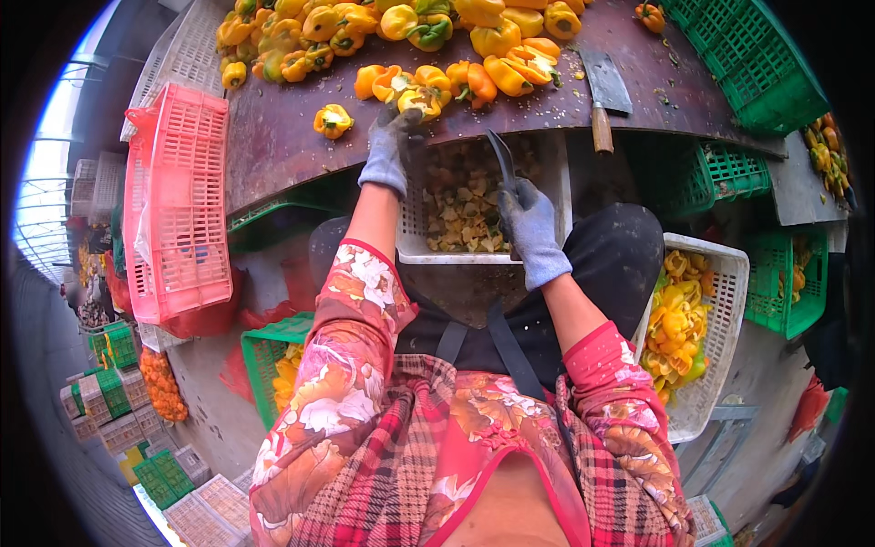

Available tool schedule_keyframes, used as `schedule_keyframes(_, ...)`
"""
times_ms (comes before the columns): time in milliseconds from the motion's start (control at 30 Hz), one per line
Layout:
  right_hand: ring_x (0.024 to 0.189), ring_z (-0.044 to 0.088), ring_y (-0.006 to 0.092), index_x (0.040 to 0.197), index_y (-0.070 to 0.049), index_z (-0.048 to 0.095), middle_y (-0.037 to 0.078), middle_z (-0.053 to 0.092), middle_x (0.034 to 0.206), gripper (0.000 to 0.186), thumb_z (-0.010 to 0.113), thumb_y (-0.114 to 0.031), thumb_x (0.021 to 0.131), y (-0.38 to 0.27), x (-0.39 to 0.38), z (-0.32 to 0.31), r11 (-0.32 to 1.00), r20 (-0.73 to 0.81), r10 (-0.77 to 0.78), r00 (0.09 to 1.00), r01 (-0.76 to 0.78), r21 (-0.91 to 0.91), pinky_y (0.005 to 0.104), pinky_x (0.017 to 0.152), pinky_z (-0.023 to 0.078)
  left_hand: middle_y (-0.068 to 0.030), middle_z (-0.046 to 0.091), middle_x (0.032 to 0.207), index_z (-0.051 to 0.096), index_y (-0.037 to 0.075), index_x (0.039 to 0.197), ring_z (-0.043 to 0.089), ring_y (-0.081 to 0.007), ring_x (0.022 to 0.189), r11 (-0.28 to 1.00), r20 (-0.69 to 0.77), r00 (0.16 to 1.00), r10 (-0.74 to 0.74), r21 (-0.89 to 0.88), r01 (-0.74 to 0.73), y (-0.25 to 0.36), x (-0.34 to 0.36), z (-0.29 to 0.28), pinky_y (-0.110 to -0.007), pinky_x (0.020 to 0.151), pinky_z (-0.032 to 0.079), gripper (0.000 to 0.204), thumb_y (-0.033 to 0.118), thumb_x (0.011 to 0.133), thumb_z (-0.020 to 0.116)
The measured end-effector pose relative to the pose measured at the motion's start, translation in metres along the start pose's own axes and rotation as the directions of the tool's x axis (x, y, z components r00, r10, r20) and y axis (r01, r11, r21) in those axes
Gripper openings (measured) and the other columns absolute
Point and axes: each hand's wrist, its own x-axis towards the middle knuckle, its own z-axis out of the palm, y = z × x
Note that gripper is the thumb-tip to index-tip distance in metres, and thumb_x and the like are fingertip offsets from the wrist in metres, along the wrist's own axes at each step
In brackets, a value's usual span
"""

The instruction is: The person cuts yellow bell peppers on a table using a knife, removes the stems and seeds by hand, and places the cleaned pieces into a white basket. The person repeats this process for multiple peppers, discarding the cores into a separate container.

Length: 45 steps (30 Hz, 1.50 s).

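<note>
My left hand (390,146), in a grey-blue glove with dark fingertips, is at the near table edge. Its fingers are closed on a cut yellow bell pepper (425,103). My right hand (530,223), gloved alike, grips a dark curved knife (502,157), its blade pointing up toward the table. Beside the left hand, more cut peppers (470,83) lie in a row, and one pepper half (333,120) sits apart on the left. Below both hands, a white crate (412,223) between my knees holds pale pepper cores and scraps (465,208).
A cleaver (605,87) lies on the dark table (273,137), its wooden handle overhanging the edge. Whole peppers (319,25) are heaped behind. A pink crate (191,201) stands left; a white crate (720,337) of yellow pepper pieces is right. Green crates (743,68) surround the table.
</note>
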Motion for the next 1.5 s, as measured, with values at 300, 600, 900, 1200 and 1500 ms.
schedule_keyframes(300, 0.074, 0.063, 0.0337, 0.108, -0.009, 0.059, 0.014, 0.063, 0.087, 0.026, 0.058, -0.022, 0.085, -0.03, -0.012, -0.001, 0.746, -0.054, -0.542, 0.839, 0.45, -0.491, 0.0401, 0.064, 0.05, -0.0071, 0.063, 0.08, 0.063, 0.004, 0.104, 0.053, -0.0153, 0.055, 0.956, -0.132, 0.978, -0.16, 0.225, 0.187, 0.013, -0.011, 0.001, -0.025, 0.047, 0.044, 0.029, 0.01, 0.077, 0.07)
schedule_keyframes(600, 0.067, 0.06, 0.031, 0.117, -0.009, 0.054, 0.013, 0.057, 0.086, 0.034, 0.057, -0.022, 0.085, -0.062, -0.028, 0.016, 0.537, 0.141, -0.647, 0.75, 0.579, -0.613, 0.0409, 0.056, 0.048, -0.0073, 0.064, 0.089, 0.06, 0.002, 0.107, 0.06, -0.0146, 0.069, 0.999, -0.064, 0.997, 0.047, 0.004, -0.047, 0.026, -0.124, 0.037, -0.023, 0.058, 0.048, 0.028, 0.008, 0.08, 0.066)
schedule_keyframes(900, 0.071, 0.059, 0.0293, 0.118, -0.007, 0.053, 0.011, 0.055, 0.084, 0.04, 0.061, -0.019, 0.08, -0.057, -0.04, 0.0, 0.454, 0.233, -0.69, 0.686, 0.66, -0.599, 0.0397, 0.059, 0.047, -0.0106, 0.063, 0.098, 0.058, 0.001, 0.11, 0.063, -0.0179, 0.079, 0.997, 0.203, 0.976, -0.078, -0.012, 0.082, 0.038, -0.129, -0.006, -0.024, 0.058, 0.05, 0.029, 0.013, 0.084, 0.062)
schedule_keyframes(1200, 0.077, 0.063, 0.0301, 0.113, -0.01, 0.055, 0.013, 0.06, 0.096, 0.037, 0.061, -0.018, 0.077, -0.017, -0.037, 0.002, 0.546, 0.285, -0.455, 0.844, 0.517, -0.659, 0.0434, 0.063, 0.049, -0.0078, 0.061, 0.093, 0.056, 0.005, 0.113, 0.054, -0.0157, 0.067, 0.851, 0.394, 0.838, -0.376, -0.21, 0.481, 0.039, -0.147, -0.022, -0.025, 0.055, 0.043, 0.029, 0.019, 0.088, 0.059)
schedule_keyframes(1500, 0.077, 0.059, 0.0112, 0.105, -0.005, 0.063, 0.0, 0.064, 0.085, 0.04, 0.06, -0.041, 0.089, -0.052, -0.022, -0.01, 0.892, 0.315, 0.163, 0.935, -0.276, 0.357, 0.0277, 0.068, 0.048, -0.0075, 0.062, 0.11, 0.053, 0.003, 0.122, 0.061, -0.0186, 0.094, 0.974, 0.451, 0.876, -0.17, -0.061, 0.22, 0.017, -0.158, -0.001, -0.031, 0.073, 0.051, 0.036, 0.017, 0.089, 0.059)
